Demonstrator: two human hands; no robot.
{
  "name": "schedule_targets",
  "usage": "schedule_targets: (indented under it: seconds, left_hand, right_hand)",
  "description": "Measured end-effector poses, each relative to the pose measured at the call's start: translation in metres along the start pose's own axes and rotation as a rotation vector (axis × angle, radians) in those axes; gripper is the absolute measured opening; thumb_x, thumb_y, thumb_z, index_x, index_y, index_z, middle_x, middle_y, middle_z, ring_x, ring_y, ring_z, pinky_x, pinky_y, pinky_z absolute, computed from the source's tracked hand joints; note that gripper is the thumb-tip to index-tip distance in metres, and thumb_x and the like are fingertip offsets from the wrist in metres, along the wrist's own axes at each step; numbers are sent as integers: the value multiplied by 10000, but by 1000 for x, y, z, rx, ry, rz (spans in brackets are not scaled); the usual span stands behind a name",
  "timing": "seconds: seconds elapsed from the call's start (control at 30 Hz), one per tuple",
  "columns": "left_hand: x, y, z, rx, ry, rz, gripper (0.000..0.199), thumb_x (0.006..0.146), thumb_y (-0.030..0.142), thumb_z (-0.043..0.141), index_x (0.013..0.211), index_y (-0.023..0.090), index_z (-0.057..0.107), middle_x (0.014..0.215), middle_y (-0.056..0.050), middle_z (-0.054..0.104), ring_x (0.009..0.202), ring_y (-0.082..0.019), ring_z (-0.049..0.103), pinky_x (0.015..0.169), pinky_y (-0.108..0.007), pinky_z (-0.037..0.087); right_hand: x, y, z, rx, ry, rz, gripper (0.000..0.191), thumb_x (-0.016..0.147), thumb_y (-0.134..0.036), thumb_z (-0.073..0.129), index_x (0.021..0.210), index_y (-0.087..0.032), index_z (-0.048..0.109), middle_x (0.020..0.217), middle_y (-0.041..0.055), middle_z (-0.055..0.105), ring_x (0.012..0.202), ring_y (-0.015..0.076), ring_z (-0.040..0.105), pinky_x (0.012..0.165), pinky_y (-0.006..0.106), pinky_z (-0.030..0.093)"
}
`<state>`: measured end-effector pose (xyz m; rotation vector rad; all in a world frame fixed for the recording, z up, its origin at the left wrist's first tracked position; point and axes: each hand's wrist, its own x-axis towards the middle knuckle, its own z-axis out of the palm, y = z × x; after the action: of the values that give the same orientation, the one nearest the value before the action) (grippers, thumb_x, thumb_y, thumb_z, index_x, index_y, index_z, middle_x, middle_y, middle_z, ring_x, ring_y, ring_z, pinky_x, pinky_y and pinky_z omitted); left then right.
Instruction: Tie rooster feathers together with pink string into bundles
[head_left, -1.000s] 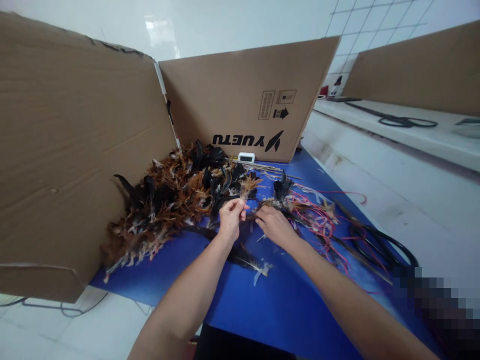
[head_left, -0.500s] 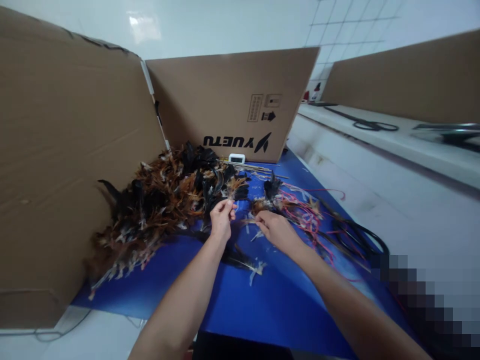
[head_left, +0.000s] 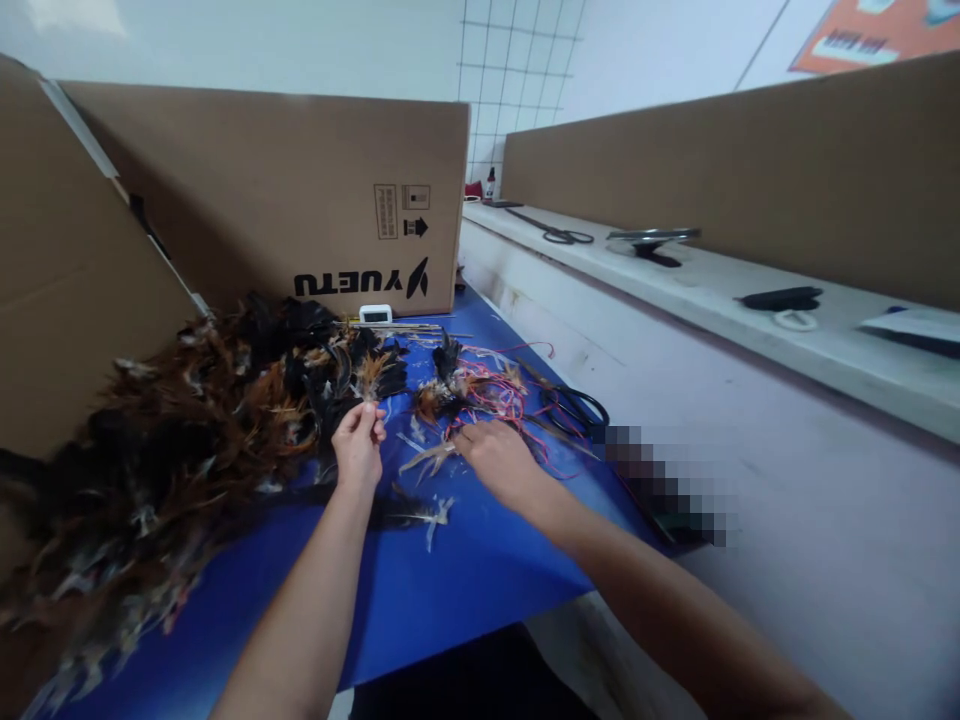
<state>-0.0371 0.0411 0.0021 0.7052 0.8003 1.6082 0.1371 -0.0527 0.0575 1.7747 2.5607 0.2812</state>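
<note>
My left hand (head_left: 358,448) is closed in a pinch, thumb against fingers, on the base of a small tuft of orange-brown feathers (head_left: 370,374) that points up and away from me. To its right, my right hand (head_left: 491,455) is turned palm down with its fingers curled together. From its fingertips a pale brown feather (head_left: 430,462) sticks out to the left, low over the blue table (head_left: 465,545). Just beyond that hand lies a loose clump of dark and brown feathers (head_left: 442,390) beside tangled pink string (head_left: 499,392).
A big heap of brown and black feathers (head_left: 217,420) spreads along the left. Cardboard panels (head_left: 285,190) wall the back and left. Thin sticks (head_left: 420,328) and a small white display device (head_left: 376,315) lie behind. Black-handled scissors (head_left: 577,408) lie right; a ledge (head_left: 675,285) holds more tools.
The view has swung to the right, so the table's things appear further left. The pale feather at my right fingertips now shows more clearly. My left hand keeps its pinch on the tuft.
</note>
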Motion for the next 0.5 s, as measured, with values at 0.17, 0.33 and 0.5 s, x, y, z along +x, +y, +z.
schedule_targets:
  seconds: [0.17,0.33,0.5]
  left_hand:
    - [2,-3,0,-6,-18,-17,329,569,316,778,775,109,625,604,-3,613,430,-29,443,414,-160,307]
    - [-2,-6,1,-20,36,-4,329,551,343,771,731,120,610,572,5,604,400,-27,420,392,-165,284]
    - [-5,-11,2,-36,56,-32,375,553,434,739,698,119,595,549,-5,595,367,-36,396,384,-189,282]
  right_hand:
    - [-12,0,-23,50,17,131,188,891,-147,418,962,-165,591,806,91,672,754,210,616,652,297,388]
    - [-9,-6,-30,468,134,147,197,902,-251,401,885,-196,589,787,34,665,700,163,621,616,260,418]
    - [14,-19,-28,816,286,-10,283,785,-484,525,732,-224,622,795,45,659,705,189,624,608,289,482]
